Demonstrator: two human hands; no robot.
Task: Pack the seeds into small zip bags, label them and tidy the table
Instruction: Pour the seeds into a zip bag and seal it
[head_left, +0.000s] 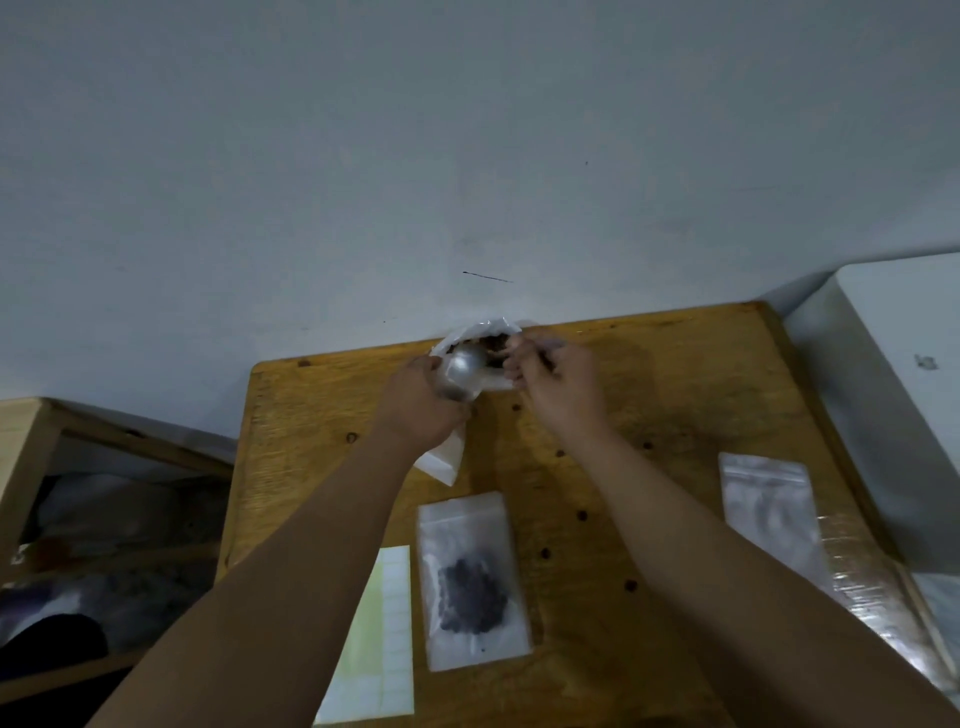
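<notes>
At the far edge of the wooden table (649, 395), my left hand (421, 402) grips a small white zip bag (441, 465) whose lower end hangs out below the palm. My right hand (563, 384) holds a metal spoon (462, 371) by its handle, with the bowl against my left hand. Just behind the spoon stands an open white bag of brown seeds (491, 340). A sealed zip bag with dark seeds (472, 582) lies flat between my forearms. Next to it on the left is a sheet of blank labels (382, 639).
A stack of empty clear zip bags (769, 499) lies at the table's right side, with clear plastic wrap (872, 597) near the right edge. A white box (893, 374) stands right of the table. A wooden shelf (62, 519) with clutter stands to the left. A wall is behind.
</notes>
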